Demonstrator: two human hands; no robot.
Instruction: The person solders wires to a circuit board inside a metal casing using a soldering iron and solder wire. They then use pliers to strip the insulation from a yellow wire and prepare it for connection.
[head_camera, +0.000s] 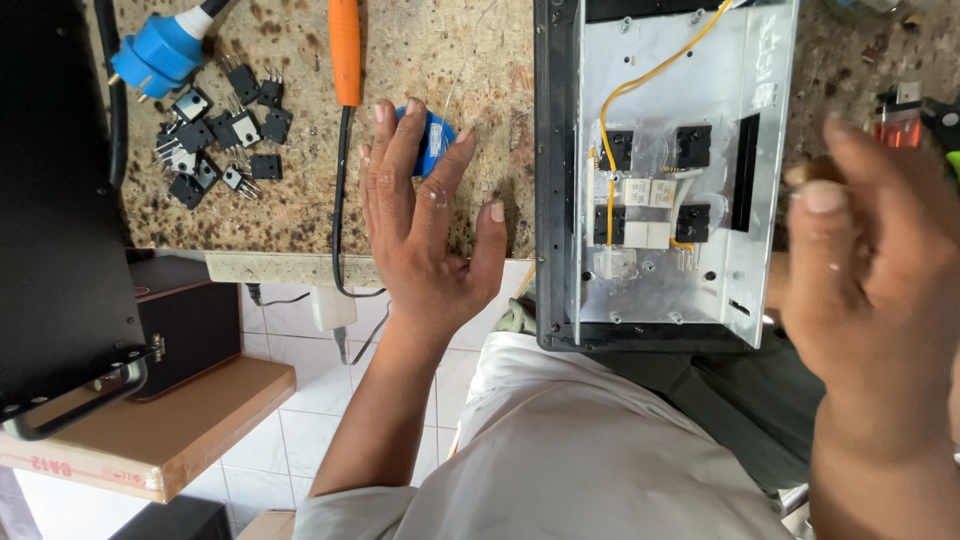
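My left hand (425, 225) lies palm down on the speckled stone counter (290, 215) with its fingers spread. The fingertips rest over a small blue round roll (437, 140) with a white label, which is partly hidden under them. My right hand (870, 270) is raised at the right edge and blurred, fingers loosely apart, with nothing visible in it. It hovers just right of an open metal chassis (765, 190). The chassis holds black transistors (692, 146), small white parts and a yellow wire (640, 85).
An orange-handled soldering iron (345, 50) with a black cord lies left of my left hand. A pile of loose black transistors (215, 145) and a blue plug (160, 55) sit farther left. A black case (60, 200) borders the counter. A translucent orange lighter (898, 122) lies behind my right hand.
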